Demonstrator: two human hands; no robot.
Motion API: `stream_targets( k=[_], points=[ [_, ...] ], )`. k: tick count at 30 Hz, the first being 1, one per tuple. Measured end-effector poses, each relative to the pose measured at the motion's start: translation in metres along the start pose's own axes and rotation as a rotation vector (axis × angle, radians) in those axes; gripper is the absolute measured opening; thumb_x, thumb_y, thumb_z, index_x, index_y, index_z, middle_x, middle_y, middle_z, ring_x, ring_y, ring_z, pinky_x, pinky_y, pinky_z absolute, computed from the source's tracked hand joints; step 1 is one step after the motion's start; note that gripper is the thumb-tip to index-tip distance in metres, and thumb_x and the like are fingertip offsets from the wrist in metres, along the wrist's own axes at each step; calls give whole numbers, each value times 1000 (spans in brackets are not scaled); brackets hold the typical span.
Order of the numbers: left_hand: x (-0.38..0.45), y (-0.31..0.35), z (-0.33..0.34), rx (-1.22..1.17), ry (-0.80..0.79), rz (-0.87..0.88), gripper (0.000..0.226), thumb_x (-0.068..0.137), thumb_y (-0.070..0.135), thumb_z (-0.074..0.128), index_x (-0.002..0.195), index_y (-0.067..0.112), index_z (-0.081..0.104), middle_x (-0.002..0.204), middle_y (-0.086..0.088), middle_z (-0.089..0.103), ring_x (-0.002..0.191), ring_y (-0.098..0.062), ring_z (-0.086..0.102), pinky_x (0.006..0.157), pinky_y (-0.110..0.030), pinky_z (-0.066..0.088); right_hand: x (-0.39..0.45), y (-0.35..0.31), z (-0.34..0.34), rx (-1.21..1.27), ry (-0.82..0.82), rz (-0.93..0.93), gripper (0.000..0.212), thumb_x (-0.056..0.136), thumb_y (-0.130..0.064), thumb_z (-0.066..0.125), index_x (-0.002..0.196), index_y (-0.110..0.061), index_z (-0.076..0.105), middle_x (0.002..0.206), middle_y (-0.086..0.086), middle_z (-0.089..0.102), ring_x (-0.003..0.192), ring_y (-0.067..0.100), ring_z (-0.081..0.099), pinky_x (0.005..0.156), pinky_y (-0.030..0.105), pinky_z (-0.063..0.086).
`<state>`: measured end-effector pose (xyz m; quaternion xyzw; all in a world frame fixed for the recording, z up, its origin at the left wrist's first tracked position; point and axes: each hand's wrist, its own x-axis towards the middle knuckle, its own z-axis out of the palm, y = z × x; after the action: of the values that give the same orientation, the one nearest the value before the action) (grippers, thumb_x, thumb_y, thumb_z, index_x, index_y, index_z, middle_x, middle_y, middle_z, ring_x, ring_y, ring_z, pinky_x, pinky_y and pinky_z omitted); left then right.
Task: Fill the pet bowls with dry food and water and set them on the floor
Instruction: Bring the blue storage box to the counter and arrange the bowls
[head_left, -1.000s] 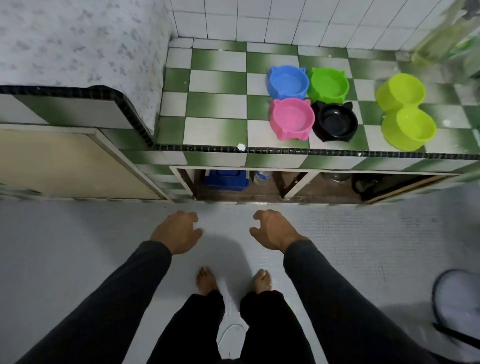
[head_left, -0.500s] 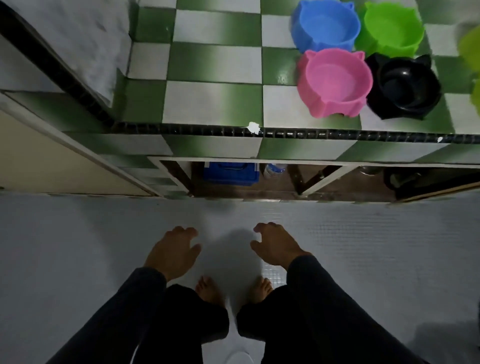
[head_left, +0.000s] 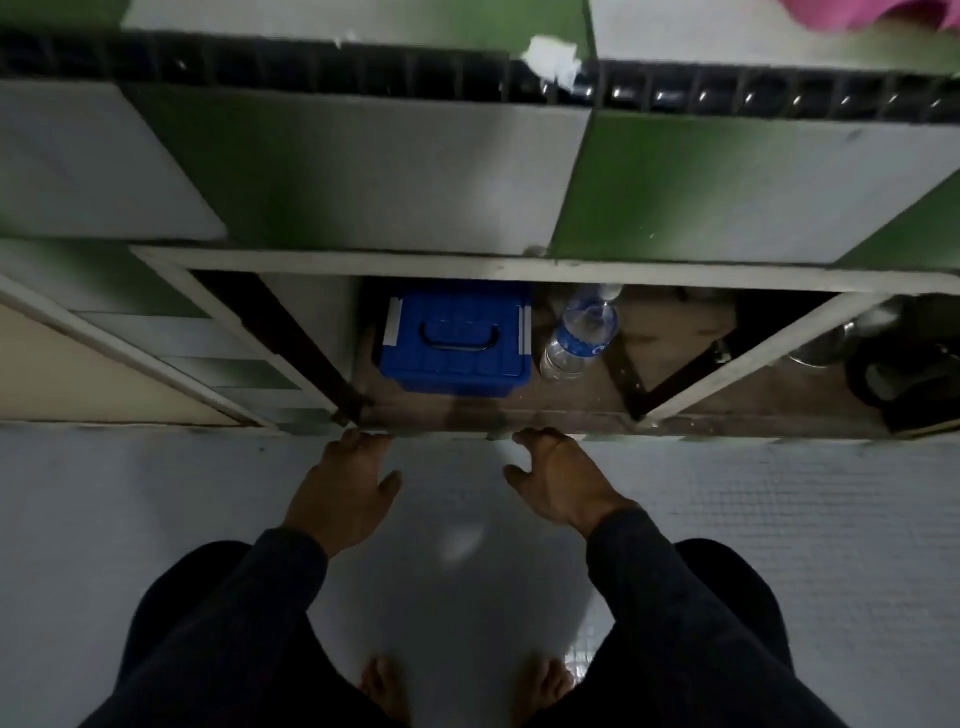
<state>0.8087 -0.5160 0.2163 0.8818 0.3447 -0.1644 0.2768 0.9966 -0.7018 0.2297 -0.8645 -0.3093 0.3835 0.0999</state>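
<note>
Both hands reach forward over the pale grey floor (head_left: 156, 519) toward the open compartment under the green-and-white tiled surface (head_left: 363, 171). The left hand (head_left: 340, 496) has its fingers (head_left: 358, 441) loosely spread and slightly bent, holding nothing, with the tips at the lower lip of the opening. The right hand (head_left: 558, 483) is the same, fingers relaxed and apart, empty, its tips just at that lip too. Dark sleeves cover both forearms, and bare toes (head_left: 384, 686) show at the bottom edge between dark trouser legs.

Inside the compartment stands a blue plastic storage box with a dark recessed handle on its lid (head_left: 454, 340), directly beyond the two hands. Just beside it on the right, a clear plastic water bottle with a blue label (head_left: 579, 335) leans tilted; whether it touches the box cannot be told. A pale diagonal frame bar (head_left: 753, 358) separates this space from a darker section on the right, where a round metal vessel (head_left: 826, 343) and a black object (head_left: 909, 374) are dimly visible.

Of the pet bowls, only a sliver of the pink plastic bowl (head_left: 872, 13) shows at the top right corner, up on the surface. A row of black edging tiles (head_left: 311, 67) runs along the front rim, with a white chip (head_left: 550, 54) in it.
</note>
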Motion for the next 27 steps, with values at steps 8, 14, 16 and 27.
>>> stream_targets(
  k=[8,14,16,27],
  points=[
    [73,-17,23,-78,180,113,47,100,28,64,143,12,55,142,-14,51,128,-31,51,105,-32,39,76,18,19,3,165,-49,45,94,-35,65,135,-18,59,130,10,62,117,30,60,101,36,50],
    [111,-25,18,-111,223,157,53,102,30,61,151,14,48,144,-13,48,130,-26,50,104,-20,29,99,14,7,29,223,-36,64,98,-44,61,154,-20,41,149,11,50,131,31,53,110,39,46],
    [123,-24,16,-131,246,157,56,102,33,60,154,16,44,150,-13,43,133,-26,48,107,-22,29,106,11,1,12,236,-40,66,100,-46,58,156,-20,36,153,11,46,135,30,50,111,37,42],
    [194,-35,25,-144,193,101,70,101,53,54,161,31,26,167,-8,20,152,-31,25,123,-49,29,172,12,-1,26,293,-62,75,97,-61,52,159,-29,26,161,11,26,142,34,39,116,45,37]
  ],
)
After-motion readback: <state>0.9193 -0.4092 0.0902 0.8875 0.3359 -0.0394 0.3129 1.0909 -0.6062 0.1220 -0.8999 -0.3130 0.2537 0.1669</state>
